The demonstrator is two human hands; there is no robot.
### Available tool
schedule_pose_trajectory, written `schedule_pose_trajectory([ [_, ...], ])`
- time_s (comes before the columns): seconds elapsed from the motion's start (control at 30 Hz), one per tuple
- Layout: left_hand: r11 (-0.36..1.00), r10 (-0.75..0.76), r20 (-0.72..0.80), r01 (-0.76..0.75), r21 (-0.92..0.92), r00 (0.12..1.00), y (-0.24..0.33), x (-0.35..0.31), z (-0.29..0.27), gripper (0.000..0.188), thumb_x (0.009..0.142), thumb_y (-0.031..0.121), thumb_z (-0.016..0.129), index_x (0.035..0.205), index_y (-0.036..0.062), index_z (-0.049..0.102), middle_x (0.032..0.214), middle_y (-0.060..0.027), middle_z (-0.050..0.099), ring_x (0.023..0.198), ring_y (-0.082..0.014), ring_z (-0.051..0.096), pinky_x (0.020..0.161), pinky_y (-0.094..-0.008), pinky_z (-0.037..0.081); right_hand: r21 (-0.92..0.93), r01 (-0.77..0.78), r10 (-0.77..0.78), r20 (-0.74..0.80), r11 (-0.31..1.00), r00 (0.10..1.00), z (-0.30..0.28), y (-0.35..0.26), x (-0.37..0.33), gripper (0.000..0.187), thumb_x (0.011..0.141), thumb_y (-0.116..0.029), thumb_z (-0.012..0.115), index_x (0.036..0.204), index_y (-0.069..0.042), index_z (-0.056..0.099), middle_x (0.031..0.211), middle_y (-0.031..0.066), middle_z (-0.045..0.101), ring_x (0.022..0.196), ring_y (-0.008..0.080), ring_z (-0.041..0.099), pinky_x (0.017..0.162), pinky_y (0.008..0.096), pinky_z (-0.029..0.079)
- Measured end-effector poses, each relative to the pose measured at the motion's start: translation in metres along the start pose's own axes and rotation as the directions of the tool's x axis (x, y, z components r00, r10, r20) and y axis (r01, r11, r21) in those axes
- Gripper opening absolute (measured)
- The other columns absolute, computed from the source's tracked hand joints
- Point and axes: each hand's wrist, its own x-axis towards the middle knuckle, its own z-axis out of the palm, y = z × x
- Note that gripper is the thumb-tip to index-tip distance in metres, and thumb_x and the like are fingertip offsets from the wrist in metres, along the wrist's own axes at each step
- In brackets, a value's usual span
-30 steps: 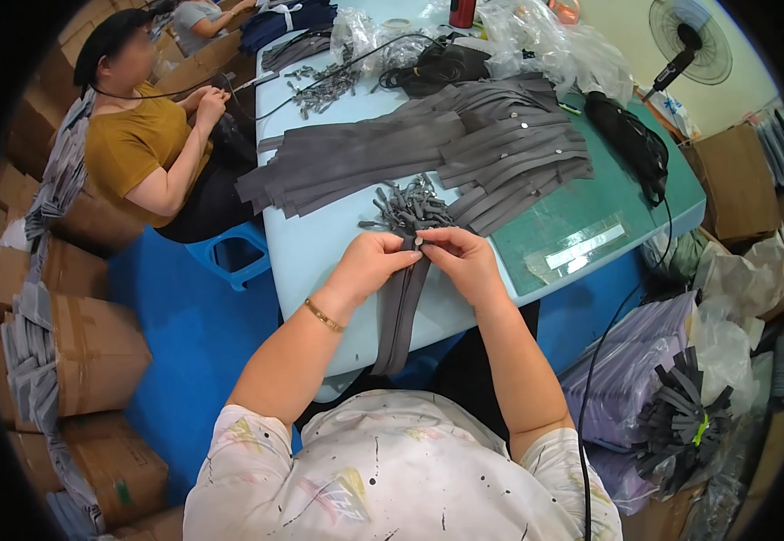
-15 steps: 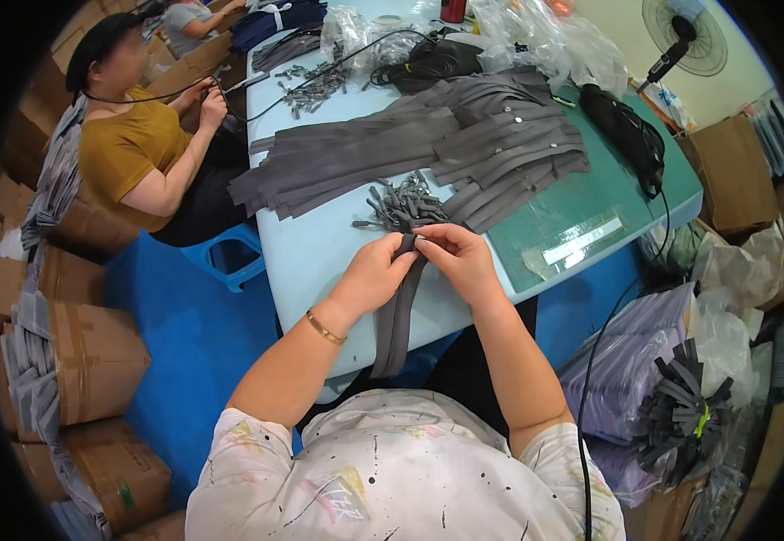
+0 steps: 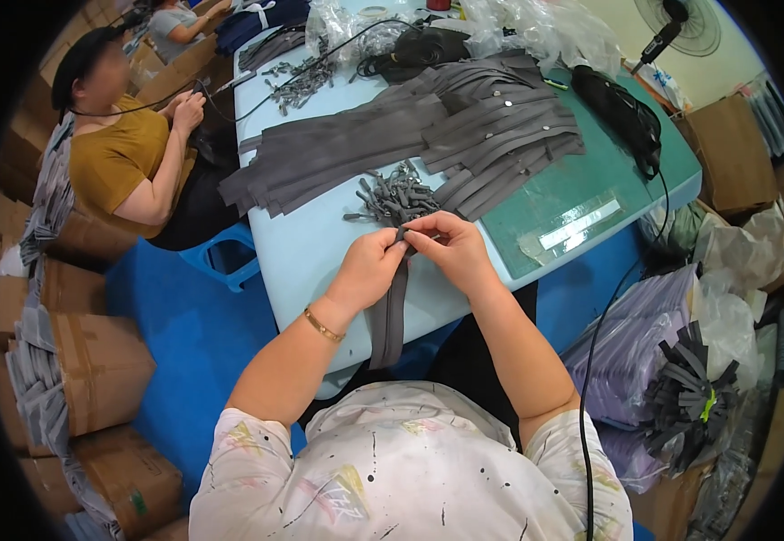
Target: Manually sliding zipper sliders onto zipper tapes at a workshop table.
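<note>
A long dark grey zipper (image 3: pixel 390 316) hangs down over the near table edge from between my hands. My left hand (image 3: pixel 369 268) is closed on its upper end, thumb and fingers pinched together. From the other side, my right hand (image 3: pixel 455 253) pinches at the same end, its fingertips touching those of the left. Whether a small slider sits between the fingertips is hidden. Just beyond my hands lies a heap of grey zipper sliders (image 3: pixel 398 190) with pulls. Behind it, many grey zipper strips (image 3: pixel 347 144) are spread in overlapping layers across the light blue table (image 3: pixel 297 261).
A green mat (image 3: pixel 608 171) covers the table's right side, with a black pouch (image 3: pixel 622 117) and cable on it. More metal sliders (image 3: pixel 302 86) and plastic bags (image 3: pixel 545 32) lie farther back. A co-worker (image 3: pixel 126 153) sits at the left. Cardboard boxes (image 3: pixel 103 370) stand on the floor.
The view has shifted slightly, and things on the table sit a little further left and higher. My hands keep pinching the zipper's upper end, with a small shift of the fingers.
</note>
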Motion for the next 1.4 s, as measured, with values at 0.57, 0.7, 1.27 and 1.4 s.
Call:
schedule_pose_trajectory([
  [0.57, 0.998, 0.062, 0.055, -0.063, 0.007, 0.997, 0.000, 0.003, -0.008, 0.020, 0.091, 0.016, 0.048, 0.093, -0.0001, 0.059, 0.076, -0.0017, 0.059, 0.071, -0.0082, 0.052, 0.064, -0.0240, 0.043, -0.196, 0.100, -0.102, -0.002, 0.976, 0.995, 0.000, -0.011, -0.005, 0.016, 0.076, -0.010, 0.070, 0.089, -0.003, 0.066, 0.081, 0.0008, 0.059, 0.070, 0.0078, 0.055, 0.062, 0.0217, 0.044],
  [0.7, 0.998, 0.016, 0.132, -0.009, -0.056, 0.991, 0.004, 0.003, -0.007, 0.017, 0.091, 0.014, 0.050, 0.097, 0.0010, 0.059, 0.081, -0.0001, 0.059, 0.076, -0.0057, 0.052, 0.067, -0.0206, 0.043, 0.030, 0.110, -0.108, -0.073, 0.993, 0.991, -0.004, -0.006, -0.006, 0.012, 0.077, -0.007, 0.068, 0.089, -0.003, 0.067, 0.085, -0.0002, 0.059, 0.073, 0.0059, 0.054, 0.060, 0.0187, 0.041],
  [1.27, 0.976, 0.134, 0.040, -0.125, -0.179, 0.990, 0.006, -0.004, -0.010, 0.026, 0.087, 0.004, 0.056, 0.111, 0.0006, 0.047, 0.085, -0.0042, 0.062, 0.078, -0.0060, 0.056, 0.067, -0.0188, 0.045, 0.003, 0.090, -0.090, -0.071, 0.996, 0.993, -0.004, -0.014, -0.006, 0.016, 0.076, -0.015, 0.071, 0.084, -0.002, 0.066, 0.073, -0.0019, 0.058, 0.066, 0.0055, 0.050, 0.058, 0.0207, 0.041],
  [1.4, 0.933, 0.162, 0.063, -0.132, -0.334, 0.985, 0.023, -0.010, -0.005, 0.021, 0.088, 0.008, 0.056, 0.107, 0.0015, 0.049, 0.080, -0.0013, 0.061, 0.071, -0.0034, 0.055, 0.060, -0.0156, 0.041, 0.101, 0.270, -0.263, -0.084, 0.957, 0.961, -0.002, -0.006, -0.011, 0.012, 0.077, -0.012, 0.068, 0.083, -0.003, 0.066, 0.075, -0.0021, 0.055, 0.066, 0.0049, 0.047, 0.056, 0.0201, 0.038],
])
